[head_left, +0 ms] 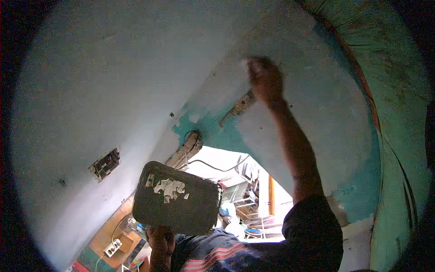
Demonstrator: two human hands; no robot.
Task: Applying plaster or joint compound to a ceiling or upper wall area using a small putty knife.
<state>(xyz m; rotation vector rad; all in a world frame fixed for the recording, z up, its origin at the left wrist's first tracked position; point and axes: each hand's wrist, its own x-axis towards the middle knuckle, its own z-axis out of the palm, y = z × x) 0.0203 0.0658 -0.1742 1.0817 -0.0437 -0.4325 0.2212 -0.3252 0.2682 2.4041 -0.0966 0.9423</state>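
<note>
My left hand [161, 239] grips the lower edge of a dark rectangular tray [179, 215] with rounded corners. A patch of white putty [170, 189] lies on the tray's upper part, with smaller smears near its right rim. My right arm is stretched up, and my right hand [266, 78] is closed against the wall, blurred by motion. A small pale edge shows at its fingers, but what it holds cannot be made out. Around it the wall [312, 90] is coated greyish white, with a bare brownish strip [242, 105] just below the hand and turquoise paint [222, 133] lower down.
A bright opening [281, 195] below shows shelves and clutter. Loose cable [217, 167] hangs across its top. An uncovered socket box [105, 164] sits in the left wall. A white power strip [112, 247] is at lower left. Green sheeting [398, 136] hangs at the right.
</note>
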